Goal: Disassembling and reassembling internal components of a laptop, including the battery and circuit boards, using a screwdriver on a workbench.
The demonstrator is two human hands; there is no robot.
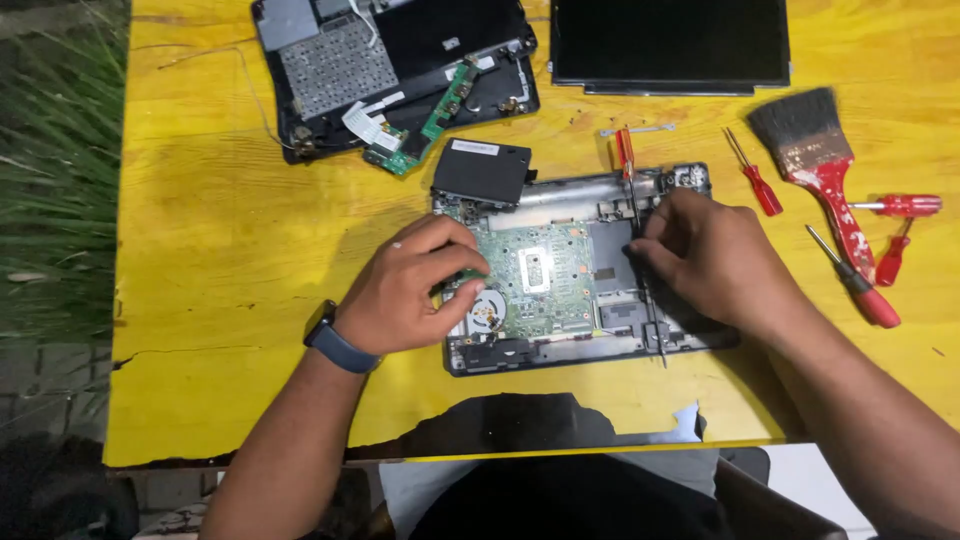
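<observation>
Left hand (415,290), a dark band at its wrist, rests on the left edge of the green circuit board (535,280), fingertips pinched together on that edge just above the round fan (487,308); right hand (705,260) is curled at the board's right side, fingers pressed together on the shaft of a long screwdriver (632,200) with a red handle, which lies across the laptop base (585,345); whether the tip sits in a screw cannot be told; the base lies open at the centre of the yellow table (220,250), board exposed and seated in the shell; a black drive module (482,172) sits tilted on the base's upper left corner, apparently loosened from its bay; judged state of dismantling: well advanced, since the keyboard cover (390,70) with a small green board lies apart at upper left and the screen panel (668,42) lies detached at upper right; main board, fan and drive remain to be lifted out; spare red screwdrivers (868,290) and a paintbrush (815,150) lie untouched to the right
</observation>
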